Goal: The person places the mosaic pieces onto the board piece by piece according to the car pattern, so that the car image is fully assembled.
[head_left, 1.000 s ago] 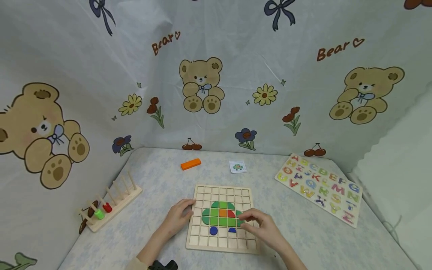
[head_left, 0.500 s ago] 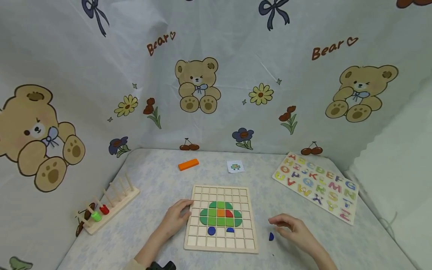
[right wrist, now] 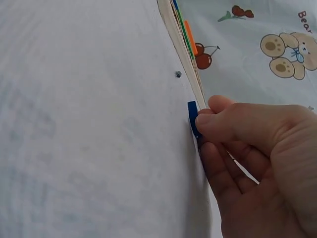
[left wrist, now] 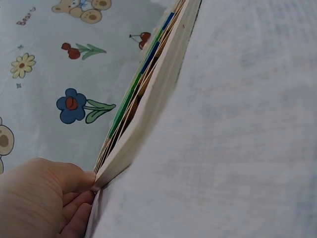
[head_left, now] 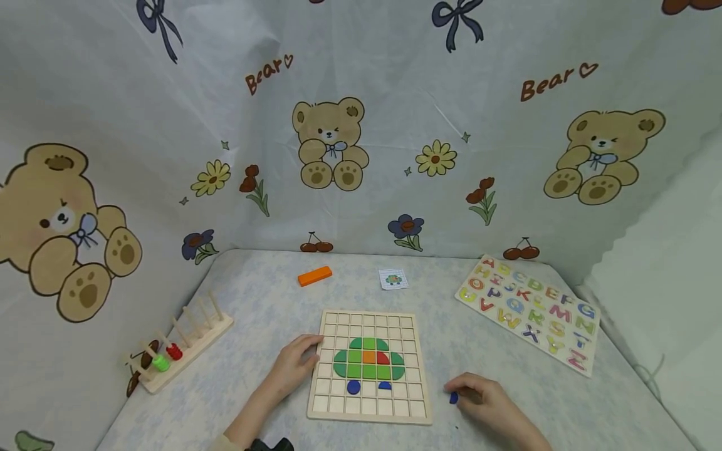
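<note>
On the table lies a square wooden grid board (head_left: 369,416), with green, orange, red and blue tiles forming a turtle-like pattern. A full blue circle shows at the lower left of the pattern, and a blue half-round tile (head_left: 385,386) at the lower right. My left hand (head_left: 293,366) rests its fingertips against the board's left edge; the left wrist view shows the thumb (left wrist: 79,178) touching the rim. Right of the board, my right hand (head_left: 489,401) pinches a loose blue half-round tile (right wrist: 193,118) between thumb and fingers, low over the table. Its fingers partly hide that tile.
Behind the board lie an orange block (head_left: 314,275) and a small pattern card (head_left: 393,279). A wooden peg rack (head_left: 192,351) with green and red beads stands at left. An alphabet board (head_left: 530,313) lies at right. A bear-print cloth (head_left: 366,219) hangs behind.
My right hand has moved right, off the board, and then down onto the loose blue tile, which it now pinches. The left hand stays at the board's left edge.
</note>
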### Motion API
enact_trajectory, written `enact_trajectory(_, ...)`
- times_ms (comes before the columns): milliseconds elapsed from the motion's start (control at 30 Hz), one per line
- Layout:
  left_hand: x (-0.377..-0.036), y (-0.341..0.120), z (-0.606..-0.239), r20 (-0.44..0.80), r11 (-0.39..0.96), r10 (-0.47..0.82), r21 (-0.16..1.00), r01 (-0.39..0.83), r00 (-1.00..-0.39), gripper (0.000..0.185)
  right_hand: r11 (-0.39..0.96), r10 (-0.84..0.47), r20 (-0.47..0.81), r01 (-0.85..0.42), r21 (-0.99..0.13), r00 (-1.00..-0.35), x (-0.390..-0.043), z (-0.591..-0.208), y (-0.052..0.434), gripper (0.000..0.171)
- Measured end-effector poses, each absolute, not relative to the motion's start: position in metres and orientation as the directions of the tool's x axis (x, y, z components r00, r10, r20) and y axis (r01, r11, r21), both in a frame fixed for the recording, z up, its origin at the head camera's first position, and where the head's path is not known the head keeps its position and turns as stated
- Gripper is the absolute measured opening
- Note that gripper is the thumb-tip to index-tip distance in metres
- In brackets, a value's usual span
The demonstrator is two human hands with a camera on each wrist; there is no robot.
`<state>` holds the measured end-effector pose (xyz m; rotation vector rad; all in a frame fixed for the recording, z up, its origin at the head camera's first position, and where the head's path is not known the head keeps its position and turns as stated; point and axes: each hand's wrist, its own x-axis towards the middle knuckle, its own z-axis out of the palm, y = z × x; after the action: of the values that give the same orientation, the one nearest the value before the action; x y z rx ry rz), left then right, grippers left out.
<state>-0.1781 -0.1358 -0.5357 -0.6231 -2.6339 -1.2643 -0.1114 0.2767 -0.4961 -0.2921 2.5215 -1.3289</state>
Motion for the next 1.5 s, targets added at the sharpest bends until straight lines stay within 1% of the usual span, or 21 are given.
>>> enact_trajectory(67,-0.178,-0.136,-0.535,0.313,0.561,0.299,0.706,0.432,-0.901,0.039,0.571,-0.297,-0.144,-0.055,-0.819,-0.944,-0.111,-0.497,0.275,0.020)
enact_trajectory(133,-0.178,-0.137,-0.536,0.318,0.560,0.297,0.706,0.434,-0.901,0.039,0.586,-0.297,-0.111,-0.089,-0.806,-0.948,-0.110,-0.497,0.272,0.019)
enact_trajectory(300,-0.178,-0.137,-0.535,0.318,0.550,0.296,0.714,0.433,-0.901,0.038,0.616,-0.305,0.019,-0.213,-0.759,-0.952,-0.111,-0.501,0.269,0.016)
enact_trajectory(500,-0.178,-0.139,-0.536,0.319,0.543,0.295,0.719,0.433,-0.900,0.039,0.635,-0.283,0.141,-0.295,-0.714,-0.949,-0.112,-0.510,0.265,0.016)
enact_trajectory(600,-0.179,-0.140,-0.537,0.330,0.555,0.291,0.706,0.439,-0.898,0.039,0.643,-0.258,0.175,-0.304,-0.703,-0.950,-0.112,-0.513,0.259,0.018)
enact_trajectory(700,-0.180,-0.141,-0.538,0.327,0.562,0.294,0.701,0.439,-0.898,0.039,0.646,-0.195,0.195,-0.276,-0.712,-0.961,-0.113,-0.507,0.254,0.019)
enact_trajectory(767,-0.180,-0.142,-0.537,0.326,0.560,0.294,0.703,0.438,-0.898,0.039,0.619,-0.143,0.214,-0.256,-0.743,-0.966,-0.114,-0.499,0.250,0.018)
enact_trajectory(867,-0.179,-0.142,-0.535,0.335,0.553,0.295,0.704,0.446,-0.895,0.039,0.519,-0.092,0.256,-0.266,-0.812,-0.962,-0.119,-0.481,0.245,0.015)
enact_trajectory(933,-0.180,-0.142,-0.534,0.339,0.548,0.299,0.705,0.451,-0.892,0.039,0.458,-0.083,0.285,-0.290,-0.840,-0.955,-0.122,-0.470,0.242,0.015)
enact_trajectory(1033,-0.180,-0.142,-0.533,0.329,0.544,0.305,0.710,0.447,-0.894,0.039,0.393,-0.107,0.311,-0.327,-0.859,-0.944,-0.125,-0.456,0.235,0.016)
enact_trajectory(1167,-0.180,-0.141,-0.534,0.312,0.550,0.305,0.713,0.434,-0.900,0.039,0.381,-0.145,0.294,-0.327,-0.865,-0.945,-0.128,-0.449,0.218,0.016)
enact_trajectory(1300,-0.178,-0.140,-0.534,0.305,0.549,0.309,0.716,0.431,-0.901,0.039,0.410,-0.170,0.221,-0.273,-0.870,-0.960,-0.127,-0.452,0.200,0.016)
enact_trajectory(1367,-0.177,-0.139,-0.533,0.305,0.546,0.313,0.717,0.434,-0.899,0.039,0.414,-0.207,0.177,-0.250,-0.876,-0.962,-0.125,-0.455,0.191,0.016)
enact_trajectory(1500,-0.176,-0.138,-0.532,0.309,0.546,0.326,0.710,0.445,-0.894,0.039,0.404,-0.296,0.136,-0.253,-0.879,-0.946,-0.121,-0.461,0.175,0.016)
